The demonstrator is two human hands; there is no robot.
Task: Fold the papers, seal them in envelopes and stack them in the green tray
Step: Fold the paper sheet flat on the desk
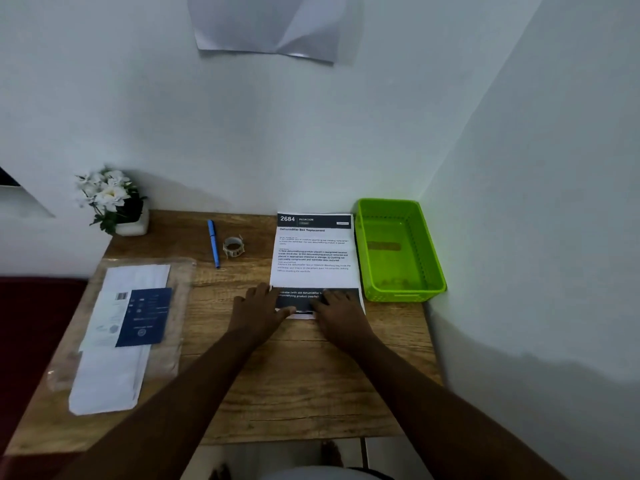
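A printed sheet of paper [313, 258] with a dark header lies flat on the wooden desk [294, 375], just left of the green tray [429, 244]. My left hand [258, 308] rests on the sheet's near left corner, fingers stretched out. My right hand [341, 308] lies on the near right part of the sheet, fingers flat on its dark band. The near edge of the sheet is partly hidden under both hands. A clear plastic pack of white envelopes [121, 334] with a dark blue card lies at the desk's left. The tray holds nothing that I can see.
A blue pen [213, 243] and a roll of tape [234, 247] lie behind my hands. A white pot of white flowers [112, 202] stands at the back left corner. Walls close the desk at the back and right. A paper hangs on the wall above.
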